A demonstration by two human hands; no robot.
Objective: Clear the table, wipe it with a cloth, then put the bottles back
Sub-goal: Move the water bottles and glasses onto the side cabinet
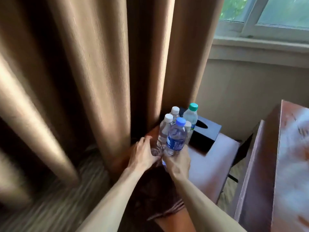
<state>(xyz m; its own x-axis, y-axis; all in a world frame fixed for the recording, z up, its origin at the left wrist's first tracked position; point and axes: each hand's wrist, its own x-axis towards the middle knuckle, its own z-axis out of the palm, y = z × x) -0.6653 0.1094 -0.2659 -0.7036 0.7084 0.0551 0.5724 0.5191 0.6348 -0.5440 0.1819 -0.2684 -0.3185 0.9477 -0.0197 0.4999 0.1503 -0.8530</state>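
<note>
Brown curtain (93, 72) is hanging at left. Drinking glass (156, 150) is being held by left hand (143, 154), fingers curled round it, at table's (215, 158) left edge. Blue-capped bottle (175, 138) is being gripped near its base by right hand (178, 162), w/ other bottles (164, 129) clustered just behind. Black tissue box (206, 134) is sitting beside, to the right.

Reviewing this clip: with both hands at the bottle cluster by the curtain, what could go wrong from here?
1. The right hand grips the blue-capped bottle low down; lifting it may topple the white-capped bottles packed against it.
2. The drinking glass under the left hand sits near the table edge and might get knocked off.
</note>
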